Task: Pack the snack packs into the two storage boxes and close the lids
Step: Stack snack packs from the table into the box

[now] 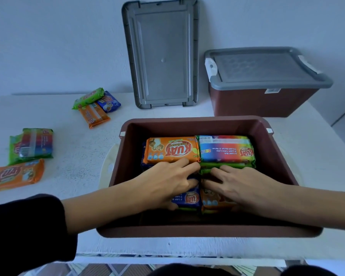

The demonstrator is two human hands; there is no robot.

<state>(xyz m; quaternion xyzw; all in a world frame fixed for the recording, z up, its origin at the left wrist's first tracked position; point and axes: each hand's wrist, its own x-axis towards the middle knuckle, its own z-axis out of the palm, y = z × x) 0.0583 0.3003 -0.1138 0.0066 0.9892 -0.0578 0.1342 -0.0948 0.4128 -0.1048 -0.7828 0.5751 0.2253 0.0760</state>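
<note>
A white, faintly speckled tabletop [78, 168] was seen set against a plain pale wall [48, 46], with patterned floor tiles glimpsed below the table's front edge. An open rectangular brown plastic storage box [275, 154], smooth-walled with rounded corners, was placed at the near middle of the table. Its grey ribbed plastic lid [161, 54] was propped upright against the wall behind it. A second brown plastic storage box [261, 102] was stood at the far right, closed by a grey lid [267, 70] with white clip handles at both ends.

Glossy, pillow-shaped foil snack packs were laid flat inside the open box: an orange pack [171, 149] at the back left, a rainbow-striped pack [225, 149] touching it at the back right, and a blue pack [187, 199] and another orange pack [213, 202] nearer the front. The left hand [167, 184] and the right hand [241, 186] were both lowered into the box, palms down with fingers spread, and were pressed flat on the packs; nothing was gripped by either.

More packs were left on the table to the left of the box: a green, a blue and an orange one [94, 115] in a small cluster near the wall, and, nearer the front, a rainbow-striped pack [36, 143] lying over a green one, with an orange pack [16, 174] just beside them. A black sleeve [28, 226] was worn on the left arm.
</note>
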